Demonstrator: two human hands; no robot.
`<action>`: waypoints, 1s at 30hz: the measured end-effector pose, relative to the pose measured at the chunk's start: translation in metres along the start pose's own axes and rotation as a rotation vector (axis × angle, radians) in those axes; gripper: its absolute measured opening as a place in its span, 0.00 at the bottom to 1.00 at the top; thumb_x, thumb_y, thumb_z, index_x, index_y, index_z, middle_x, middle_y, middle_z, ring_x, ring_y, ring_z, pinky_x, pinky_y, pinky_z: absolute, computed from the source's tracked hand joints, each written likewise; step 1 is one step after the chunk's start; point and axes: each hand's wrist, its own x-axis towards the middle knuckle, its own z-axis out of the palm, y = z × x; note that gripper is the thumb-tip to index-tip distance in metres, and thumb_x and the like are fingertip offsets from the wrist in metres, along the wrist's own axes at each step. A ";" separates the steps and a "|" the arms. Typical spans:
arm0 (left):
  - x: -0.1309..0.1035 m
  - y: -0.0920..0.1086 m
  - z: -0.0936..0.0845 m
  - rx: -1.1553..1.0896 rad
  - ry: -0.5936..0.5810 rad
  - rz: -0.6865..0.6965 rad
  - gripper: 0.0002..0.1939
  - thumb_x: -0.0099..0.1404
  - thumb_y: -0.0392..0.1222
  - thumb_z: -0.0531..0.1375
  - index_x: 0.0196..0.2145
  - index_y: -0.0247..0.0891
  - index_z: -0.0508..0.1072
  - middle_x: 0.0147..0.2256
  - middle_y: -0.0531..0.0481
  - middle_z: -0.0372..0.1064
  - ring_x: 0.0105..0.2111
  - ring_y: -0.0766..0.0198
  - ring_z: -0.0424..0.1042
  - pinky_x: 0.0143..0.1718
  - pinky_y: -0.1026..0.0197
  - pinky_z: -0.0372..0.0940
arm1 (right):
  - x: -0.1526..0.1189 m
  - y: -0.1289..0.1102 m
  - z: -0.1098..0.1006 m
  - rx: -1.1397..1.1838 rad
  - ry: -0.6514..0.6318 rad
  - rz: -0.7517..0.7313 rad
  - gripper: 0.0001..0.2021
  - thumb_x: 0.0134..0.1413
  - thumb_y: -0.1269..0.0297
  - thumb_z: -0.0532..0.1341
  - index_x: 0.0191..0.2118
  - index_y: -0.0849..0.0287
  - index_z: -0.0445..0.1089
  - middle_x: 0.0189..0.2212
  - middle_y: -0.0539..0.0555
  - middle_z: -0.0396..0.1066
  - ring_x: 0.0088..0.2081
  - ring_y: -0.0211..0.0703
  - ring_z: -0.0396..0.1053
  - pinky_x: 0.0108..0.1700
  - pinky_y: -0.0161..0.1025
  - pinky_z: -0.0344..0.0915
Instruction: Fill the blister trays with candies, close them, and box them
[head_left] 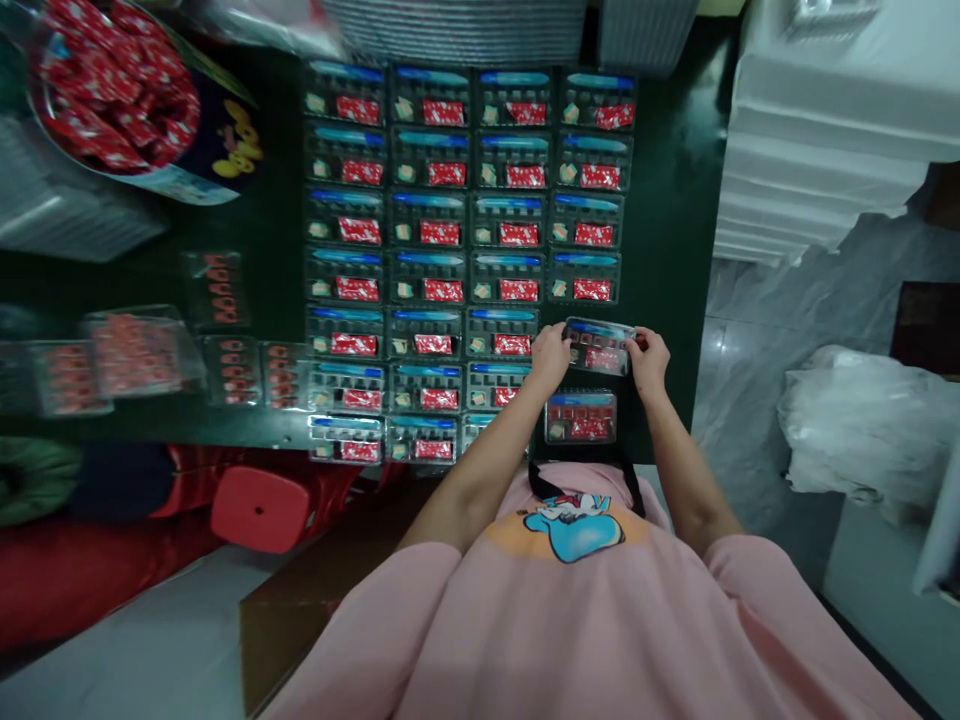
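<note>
1. Head view, hands: the left hand (552,357) pinches the 9 o'clock end of a clear tray (603,357), and the right hand (649,358) pinches its 3 o'clock end. Gripping both ends probably stops the thin plastic bending and leaves the contents uncovered.

2. The tray sits before the person's chest, slightly askew. It shows a blue pen, a red packet and a row of reddish squares; at this size I cannot tell whether it touches the table (664,230).

3. At 6 o'clock from it, the near tray (580,418) lies on the table with a similar reddish row, within easy reach of both hands.

4. From 9 to 12 o'clock spreads the grid (426,263) of filled trays. Pens run along the far side, packets sit at the near right and pale pieces at the near left; the matching layout presumably makes any gap easy to spot.

5. At 9 o'clock, beyond the grid, lie small sheets (235,370) of reddish pieces. The tub (120,90) of packets stands at 10 o'clock and a stack (457,35) at 11, seemingly set out as supplies around the grid.
</note>
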 end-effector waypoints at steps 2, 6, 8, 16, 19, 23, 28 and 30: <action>0.000 0.000 0.000 -0.018 0.014 -0.001 0.18 0.63 0.32 0.57 0.51 0.33 0.73 0.43 0.37 0.71 0.48 0.49 0.69 0.52 0.52 0.61 | -0.001 0.000 0.000 0.006 0.012 -0.011 0.14 0.50 0.60 0.62 0.43 0.60 0.73 0.34 0.53 0.69 0.33 0.42 0.67 0.44 0.43 0.67; 0.000 0.001 0.001 -0.082 0.050 -0.051 0.17 0.61 0.33 0.59 0.49 0.34 0.74 0.43 0.39 0.71 0.46 0.52 0.70 0.52 0.53 0.61 | -0.001 0.002 0.001 0.018 0.041 -0.042 0.13 0.49 0.62 0.62 0.41 0.59 0.73 0.33 0.52 0.68 0.32 0.40 0.67 0.41 0.40 0.68; 0.000 0.002 0.002 -0.110 0.069 -0.090 0.15 0.60 0.32 0.59 0.46 0.35 0.74 0.42 0.41 0.72 0.45 0.53 0.70 0.51 0.54 0.62 | 0.000 0.003 0.002 0.009 0.039 -0.044 0.12 0.50 0.62 0.61 0.41 0.59 0.73 0.34 0.52 0.68 0.32 0.39 0.67 0.41 0.40 0.68; -0.001 0.006 -0.005 -0.326 0.122 -0.117 0.08 0.61 0.35 0.59 0.39 0.36 0.75 0.35 0.46 0.73 0.39 0.59 0.71 0.48 0.56 0.63 | 0.000 0.011 0.002 0.012 0.020 -0.020 0.15 0.52 0.60 0.59 0.44 0.60 0.72 0.35 0.54 0.69 0.34 0.41 0.67 0.44 0.44 0.69; -0.008 0.009 -0.011 -0.641 0.029 -0.194 0.08 0.58 0.36 0.62 0.37 0.35 0.75 0.30 0.50 0.71 0.31 0.64 0.69 0.41 0.59 0.64 | 0.001 0.020 0.000 0.103 0.015 -0.008 0.18 0.54 0.58 0.58 0.47 0.60 0.71 0.37 0.55 0.70 0.36 0.42 0.69 0.46 0.46 0.69; -0.024 0.025 -0.013 -1.065 -0.236 -0.297 0.12 0.49 0.40 0.69 0.31 0.35 0.73 0.28 0.53 0.69 0.26 0.70 0.67 0.34 0.63 0.65 | 0.003 0.026 -0.010 0.170 -0.023 0.001 0.22 0.56 0.55 0.56 0.53 0.60 0.69 0.43 0.57 0.71 0.42 0.44 0.70 0.50 0.49 0.69; -0.035 0.059 -0.001 -1.156 -0.361 -0.293 0.13 0.47 0.38 0.71 0.28 0.33 0.73 0.25 0.54 0.69 0.26 0.71 0.68 0.34 0.64 0.67 | -0.012 -0.002 -0.039 0.167 -0.032 -0.123 0.24 0.57 0.56 0.58 0.58 0.56 0.66 0.52 0.59 0.68 0.49 0.45 0.69 0.53 0.48 0.69; -0.033 0.071 0.004 -1.171 -0.407 -0.278 0.11 0.50 0.37 0.70 0.29 0.33 0.74 0.25 0.53 0.70 0.25 0.71 0.68 0.35 0.63 0.67 | -0.022 -0.019 -0.053 0.206 -0.137 -0.192 0.24 0.57 0.55 0.59 0.59 0.53 0.65 0.54 0.58 0.67 0.52 0.45 0.68 0.53 0.47 0.70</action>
